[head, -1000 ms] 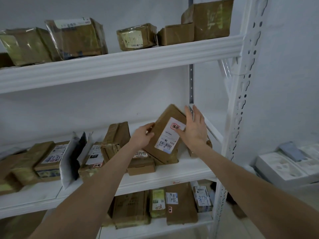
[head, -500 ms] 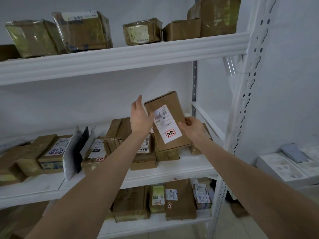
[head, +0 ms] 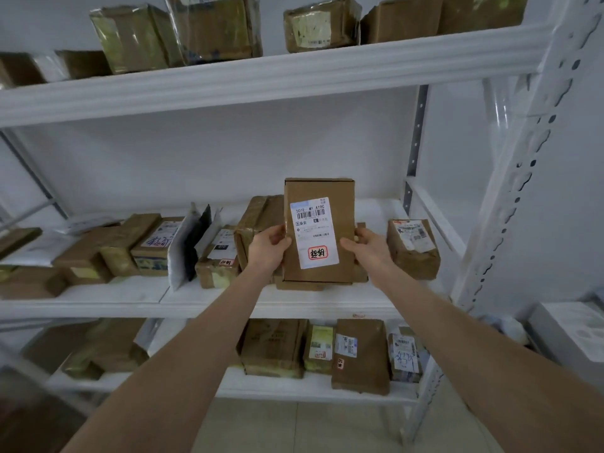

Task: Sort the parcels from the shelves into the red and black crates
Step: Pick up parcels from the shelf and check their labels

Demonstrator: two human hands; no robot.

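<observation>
A brown cardboard parcel (head: 318, 192) with a white label and a red-framed stamp stands upright in front of the middle shelf (head: 209, 304). My left hand (head: 266, 248) grips its left edge and my right hand (head: 367, 246) grips its right edge, thumbs on the front face. The parcel is held off the shelf, label toward me. Neither the red crate nor the black crate is in view.
Several taped brown parcels lie on the middle shelf, one (head: 413, 248) just right of my hands. More parcels fill the top shelf (head: 261, 76) and bottom shelf (head: 294, 384). A perforated white upright (head: 516, 197) stands right; white moulded trays (head: 568, 328) beyond it.
The parcel was lifted from its tilted rest on the shelf, turned upright with the label facing me, and both hands shifted to grip its two side edges.
</observation>
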